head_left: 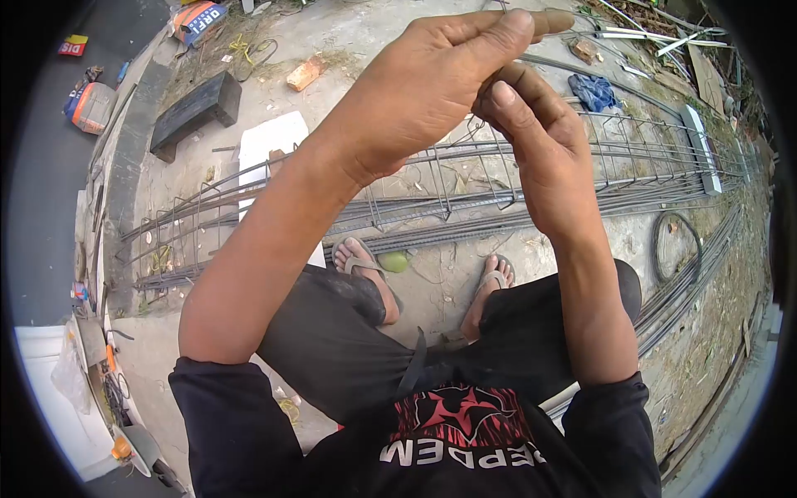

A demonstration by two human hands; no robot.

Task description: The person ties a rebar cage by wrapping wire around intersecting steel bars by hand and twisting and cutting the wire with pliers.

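Note:
Both my hands are raised in front of me, close together at the top centre. My left hand (432,79) has its fingers pressed together and pointing right; whatever they pinch is too small to make out. Just below and to the right, my right hand (548,137) has its fingers curled, and thin wire seems to show near the fingertips, though its contents are mostly hidden. Beneath the hands, a rebar cage (444,195) with wire-like stirrups lies across the ground over long steel bars (490,217).
A black bench (196,116) stands at the upper left beside a white board (270,141). A brick piece (304,75), a blue cloth (593,92), a coil of wire (677,246) and a white beam (701,149) lie around. A green object (393,262) is near my foot.

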